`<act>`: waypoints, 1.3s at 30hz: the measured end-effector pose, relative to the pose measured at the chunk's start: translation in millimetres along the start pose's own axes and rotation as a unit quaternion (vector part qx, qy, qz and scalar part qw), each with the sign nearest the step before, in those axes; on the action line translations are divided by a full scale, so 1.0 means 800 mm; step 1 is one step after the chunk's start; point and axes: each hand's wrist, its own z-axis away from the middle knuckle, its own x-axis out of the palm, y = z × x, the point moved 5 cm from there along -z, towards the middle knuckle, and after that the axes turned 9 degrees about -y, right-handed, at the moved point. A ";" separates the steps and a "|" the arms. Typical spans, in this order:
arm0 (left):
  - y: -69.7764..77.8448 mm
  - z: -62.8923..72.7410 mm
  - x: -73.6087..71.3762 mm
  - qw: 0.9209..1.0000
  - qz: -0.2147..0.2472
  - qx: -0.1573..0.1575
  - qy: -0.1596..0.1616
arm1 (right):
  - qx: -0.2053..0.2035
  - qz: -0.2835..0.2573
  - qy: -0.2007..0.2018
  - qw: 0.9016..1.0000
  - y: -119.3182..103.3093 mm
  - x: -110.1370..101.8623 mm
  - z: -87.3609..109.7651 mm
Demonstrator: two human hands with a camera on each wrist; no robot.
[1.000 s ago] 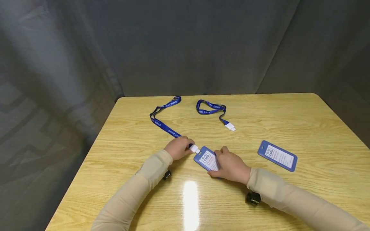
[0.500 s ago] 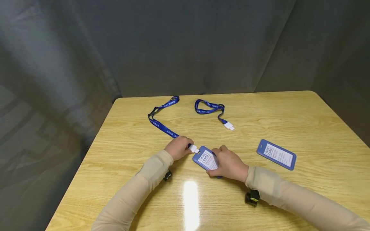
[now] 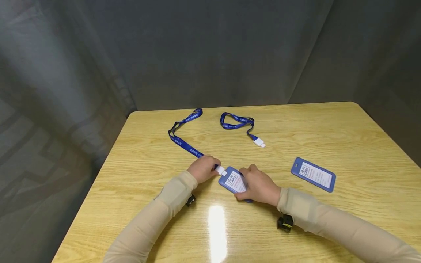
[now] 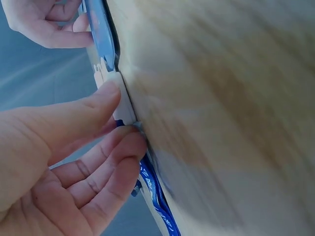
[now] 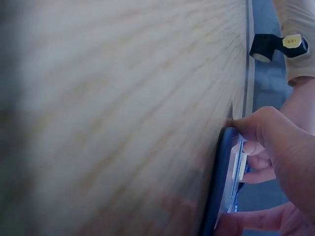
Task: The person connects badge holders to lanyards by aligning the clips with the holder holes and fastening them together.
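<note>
My left hand [image 3: 204, 168] pinches the white plastic clip [image 4: 123, 101] of a blue printed lanyard [image 3: 185, 145], thumb on top and fingers at its strap end. The clip's tip lies over the slotted end of a blue badge holder [image 3: 232, 179], which bears an ID/IC CARD insert. My right hand [image 3: 261, 185] grips that holder by its two long edges, thumb on the near side and fingers on the far side. In the right wrist view the holder's edge [image 5: 219, 182] shows close over the wood. The palm hides the holder's lower right part in the head view.
A second blue lanyard [image 3: 237, 124] lies looped toward the back, its white clip [image 3: 259, 142] pointing right. Another blue badge holder [image 3: 313, 174] lies flat to the right of my right hand. The wooden table [image 3: 158, 226] ends at a dark grey curtain [image 3: 210, 54].
The white clip's tip has moved from the edge of the holder's slot to cover it. Both hands keep their grips, and the head view has shifted slightly.
</note>
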 end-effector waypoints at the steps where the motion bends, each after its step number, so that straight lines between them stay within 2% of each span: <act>1: 0.001 0.000 -0.001 1.000 0.000 -0.001 0.002 | 0.000 0.000 -0.002 1.000 0.000 0.000 0.000; 5: 0.005 -0.002 -0.003 1.000 -0.008 -0.010 0.003 | -0.004 -0.007 -0.018 1.000 0.001 -0.002 -0.001; 9: 0.006 -0.002 -0.006 0.999 -0.022 -0.024 -0.022 | -0.013 -0.020 -0.052 0.998 0.005 -0.005 0.003; 12: 0.008 -0.006 -0.014 0.998 -0.037 -0.030 -0.038 | -0.010 -0.016 -0.061 0.998 0.018 -0.023 0.010; 15: 0.012 -0.016 -0.029 0.997 -0.049 -0.036 -0.041 | -0.001 -0.011 -0.043 0.999 0.042 -0.054 0.025; 18: 0.026 -0.036 -0.045 0.997 -0.043 -0.033 -0.049 | 0.018 -0.014 -0.008 1.000 0.073 -0.087 0.044; 21: 0.047 -0.063 -0.054 0.997 -0.035 -0.008 -0.069 | 0.041 -0.014 0.019 0.999 0.108 -0.109 0.064; 23: 0.060 -0.083 -0.055 0.996 -0.040 0.013 -0.079 | 0.059 0.000 0.029 0.998 0.130 -0.116 0.074; 26: 0.071 -0.110 -0.052 0.994 -0.061 0.029 -0.088 | 0.095 0.014 0.019 0.995 0.162 -0.115 0.084; 32: 0.065 -0.151 -0.044 0.993 -0.079 0.011 -0.089 | 0.148 0.028 -0.032 0.988 0.199 -0.094 0.092; 35: 0.060 -0.165 -0.040 0.992 -0.082 -0.001 -0.099 | 0.155 0.021 -0.044 0.987 0.206 -0.087 0.095; 39: 0.059 -0.180 -0.034 0.990 -0.096 -0.001 -0.103 | 0.148 0.011 -0.045 0.988 0.209 -0.086 0.100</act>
